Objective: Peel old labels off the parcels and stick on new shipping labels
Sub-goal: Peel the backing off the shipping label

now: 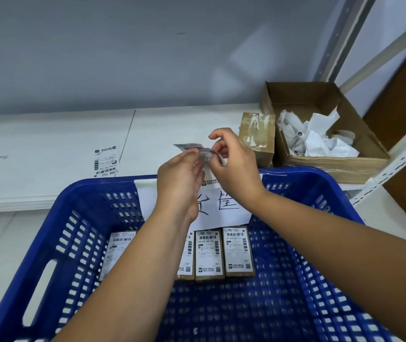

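Your left hand (pixel 182 174) and right hand (pixel 236 166) reached forward, held together above the far rim of the blue basket (pixel 98 184), fingers curled, both pinched one small label (pixel 187 146)

white table (pixel 36 144) is carrying a printed label sheet (pixel 106 161) lying flat mid-surface, and over right a brown parcel (pixel 256 140) is standing just beside an open cardboard box (pixel 332 167) that's holding crumpled paper scraps (pixel 320 138).

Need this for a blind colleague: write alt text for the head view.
The left hand and right hand, reaching over a blue basket of labelled parcels, pinch a small label. Beyond, a stripped parcel stands beside a cardboard box of paper scraps.
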`<state>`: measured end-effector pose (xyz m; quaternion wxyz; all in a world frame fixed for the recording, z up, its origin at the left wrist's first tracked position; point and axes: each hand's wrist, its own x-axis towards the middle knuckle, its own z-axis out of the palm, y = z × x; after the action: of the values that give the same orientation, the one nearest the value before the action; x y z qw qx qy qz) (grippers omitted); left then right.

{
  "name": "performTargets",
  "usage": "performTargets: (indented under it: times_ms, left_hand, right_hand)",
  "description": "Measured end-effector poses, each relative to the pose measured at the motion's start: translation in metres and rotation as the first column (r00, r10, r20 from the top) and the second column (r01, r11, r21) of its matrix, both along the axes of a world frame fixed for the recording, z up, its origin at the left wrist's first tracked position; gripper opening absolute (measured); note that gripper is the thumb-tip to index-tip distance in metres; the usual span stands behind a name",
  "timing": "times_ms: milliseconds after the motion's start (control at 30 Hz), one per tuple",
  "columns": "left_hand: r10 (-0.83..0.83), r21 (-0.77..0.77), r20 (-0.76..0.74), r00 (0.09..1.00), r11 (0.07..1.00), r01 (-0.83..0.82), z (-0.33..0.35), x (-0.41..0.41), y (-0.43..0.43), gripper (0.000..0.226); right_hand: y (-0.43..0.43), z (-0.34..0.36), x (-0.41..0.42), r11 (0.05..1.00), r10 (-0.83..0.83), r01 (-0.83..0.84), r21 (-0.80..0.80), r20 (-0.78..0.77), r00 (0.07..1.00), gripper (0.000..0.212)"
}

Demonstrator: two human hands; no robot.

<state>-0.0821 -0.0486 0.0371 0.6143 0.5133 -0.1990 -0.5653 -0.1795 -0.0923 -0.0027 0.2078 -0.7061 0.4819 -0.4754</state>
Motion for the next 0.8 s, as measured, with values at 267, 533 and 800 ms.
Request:
performTargets:
  times_ms: [267, 533, 800]
  left_hand:
    - [-0.019, 0.012, 0.042, 0.999, 1.000, 0.019, -0.008, 0.003, -0.004, 0.014]
    - [-0.097, 0.005, 0.385, 0.918, 0.995, 0.103, -0.022, -0.008, -0.058, 0.017]
    - [-0.421, 0.224, 0.536, 0.732, 0.907, 0.357, -0.041, -0.059, -0.130, 0.032]
  right_hand:
    - [-0.028, 0.008, -0.028, 0.891, -0.224, 0.068, 0.450, 0.304, 0.926, 0.006]
    - [-0.056, 0.022, -0.076, 0.646, -0.480, -0.199, 0.737, 0.594, 0.645, 0.013]
    - [-0.074, 0.015, -0.096, 0.712, -0.593, -0.017, 0.702, 0.614, 0.521, 0.021]
